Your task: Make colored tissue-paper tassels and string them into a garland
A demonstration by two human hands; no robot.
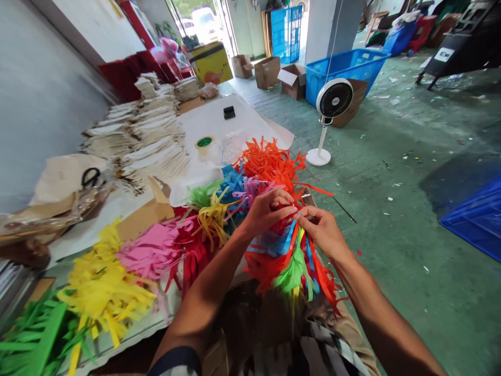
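My left hand and my right hand meet over the table's near edge, fingers pinched together on a bundle of coloured paper fringe strips. The bundle hangs down in red, green, blue and orange between my forearms. Right behind my hands lies an orange fringe pile. Blue and pink fringe lies beside it. Red and pink fringe piles sit left of my left forearm, with a yellow fringe pile and green fringe nearer the front left.
The white table carries stacked cream paper bundles, a tape roll, black scissors and a cardboard piece. A white standing fan and blue crates stand on the green floor at right.
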